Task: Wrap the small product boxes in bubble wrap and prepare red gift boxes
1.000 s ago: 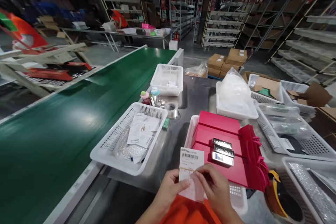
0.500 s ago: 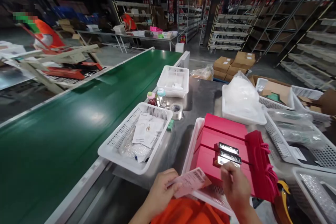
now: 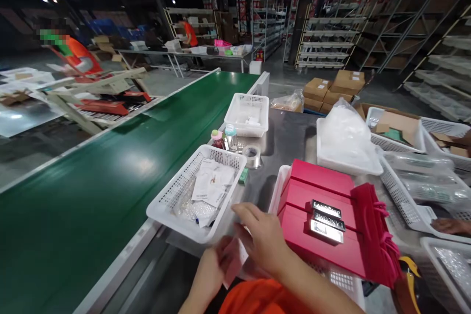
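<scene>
Low in front of me, my left hand (image 3: pixel 211 267) is closed on a pink slip of paper (image 3: pixel 232 261), which is turned edge-up and partly covered. My right hand (image 3: pixel 265 240) reaches across from the right, just above the slip, its fingers bent but apart. Whether they touch the paper is hard to tell. To the right, pink-red gift boxes (image 3: pixel 312 191) lie in a white basket (image 3: pixel 342 279), with small black and silver boxes (image 3: pixel 327 221), one marked Lancome, on top. A pink-red gift bag (image 3: pixel 371 235) with rope handles leans beside them.
Left of my hands a white basket (image 3: pixel 156 211) holds papers and bubble wrap. Behind it stand small bottles (image 3: pixel 231 138), a tape roll (image 3: pixel 251 154) and another basket (image 3: pixel 246 103). A green conveyor belt (image 3: pixel 121 167) runs along the left. Another person's hand (image 3: pixel 451 225) rests at a right-hand basket.
My right hand has left the small boxes and crossed left to the slip. My left hand has drawn the slip left and turned it. Another person's hand has appeared at the right edge.
</scene>
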Demonstrator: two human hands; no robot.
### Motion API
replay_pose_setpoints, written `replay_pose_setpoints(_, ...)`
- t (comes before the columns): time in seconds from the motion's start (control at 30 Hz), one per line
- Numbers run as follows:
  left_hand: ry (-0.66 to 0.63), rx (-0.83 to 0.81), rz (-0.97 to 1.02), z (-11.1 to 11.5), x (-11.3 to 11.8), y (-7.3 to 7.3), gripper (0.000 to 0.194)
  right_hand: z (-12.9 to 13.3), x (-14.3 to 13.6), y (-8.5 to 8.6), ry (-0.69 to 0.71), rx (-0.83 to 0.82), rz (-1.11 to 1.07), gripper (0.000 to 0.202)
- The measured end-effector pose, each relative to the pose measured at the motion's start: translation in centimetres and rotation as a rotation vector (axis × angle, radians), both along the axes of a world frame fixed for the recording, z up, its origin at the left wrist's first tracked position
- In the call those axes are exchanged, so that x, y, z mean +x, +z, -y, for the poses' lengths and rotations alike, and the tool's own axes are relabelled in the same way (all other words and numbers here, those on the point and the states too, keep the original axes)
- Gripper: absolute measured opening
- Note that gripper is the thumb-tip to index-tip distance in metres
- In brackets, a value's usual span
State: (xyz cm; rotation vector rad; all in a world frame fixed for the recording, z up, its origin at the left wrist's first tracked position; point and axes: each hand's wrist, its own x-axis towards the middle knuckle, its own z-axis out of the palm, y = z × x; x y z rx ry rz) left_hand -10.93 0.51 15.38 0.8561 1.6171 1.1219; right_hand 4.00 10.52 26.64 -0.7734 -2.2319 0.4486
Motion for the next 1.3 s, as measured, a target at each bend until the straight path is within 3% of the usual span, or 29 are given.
replay_pose_setpoints(0.13, 0.06, 0.037, -0.104, 0.7, -0.6, -0.5, 0.047, 0.0, 2.7, -3.0, -0.026, -0.293, -0.009, 0.023)
replay_pose_setpoints(0.2, 0.156, 0.085, 0.012, 0.5, -0.2, 0.0, 0.056, 0.3, 4.2, -4.7, -0.1, -0.433, -0.064, 0.024)
replay_pose_setpoints(0.3, 0.251, 0.11, 0.286, -0.3, 1.1, 1.5, 0.065, 1.1, 5.1, -6.5, -0.231, -0.623, -0.214, 0.044)
replay_pose_setpoints(0.37, 0.252, 0.1, 0.401, -1.0, 2.0, 2.7, 0.062, 1.5, 5.1, -6.7, -0.287, -0.758, -0.327, 0.056)
replay_pose_setpoints(0.5, 0.154, 0.071, 0.427, -2.0, 3.3, 4.4, 0.046, 1.6, 5.6, -5.7, -0.24, -0.929, -0.425, 0.05)
replay_pose_setpoints(0.63, 0.075, 0.035, 0.413, -2.3, 4.0, 4.9, 0.044, 1.3, 6.6, -4.7, -0.267, -0.877, -0.388, 0.056)
replay_pose_setpoints(0.83, 0.063, 0.021, 0.403, -2.4, 4.3, 4.4, 0.053, 1.6, 6.9, -4.9, -0.2, -0.886, -0.399, 0.052)
replay_pose_setpoints(1.0, 0.085, 0.023, 0.445, -2.3, 4.2, 2.5, 0.096, 2.0, 6.8, -4.8, -0.216, -0.608, -0.32, 0.038)
replay_pose_setpoints(1.1, 0.038, 0.017, 0.405, -2.0, 3.7, 1.0, 0.082, 2.3, 6.8, -4.4, -0.184, -0.442, -0.312, 0.036)
replay_pose_setpoints(1.17, -0.06, 0.012, 0.315, -1.8, 2.9, 0.5, 0.065, 2.6, 6.8, -4.0, -0.143, -0.439, -0.333, 0.037)
replay_pose_setpoints(1.3, -0.229, 0.108, -0.032, -1.6, 1.0, 1.8, 0.041, 3.1, 6.7, -3.1, -0.093, -0.588, -0.419, 0.039)
